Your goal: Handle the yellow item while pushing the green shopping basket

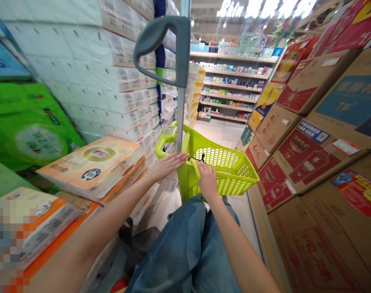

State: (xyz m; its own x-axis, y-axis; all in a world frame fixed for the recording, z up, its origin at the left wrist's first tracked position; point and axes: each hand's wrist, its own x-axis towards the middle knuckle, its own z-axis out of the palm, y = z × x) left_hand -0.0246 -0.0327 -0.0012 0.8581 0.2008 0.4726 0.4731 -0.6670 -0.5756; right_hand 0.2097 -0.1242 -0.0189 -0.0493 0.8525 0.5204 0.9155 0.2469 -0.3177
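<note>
A lime-green shopping basket (pixel 237 179) with mesh sides stands on the floor ahead of my knees. From its near side rises a metal pole topped by a grey loop handle (pixel 182 57). My left hand (pixel 171 163) lies beside the foot of the pole, fingers stretched out flat and pointing right. My right hand (pixel 207 177) is closed round a yellow-green carry handle (pixel 195 167) at the basket's near rim. A small black cord or hook (pixel 203 157) shows just above my right fingers.
Stacked white tissue packs (pixel 124 77) rise on the left, with an orange tissue pack (pixel 94 162) nearer. Brown cartons (pixel 310 154) line the right side. A pale tiled aisle (pixel 220 132) leads to shelves of small goods (pixel 234 85).
</note>
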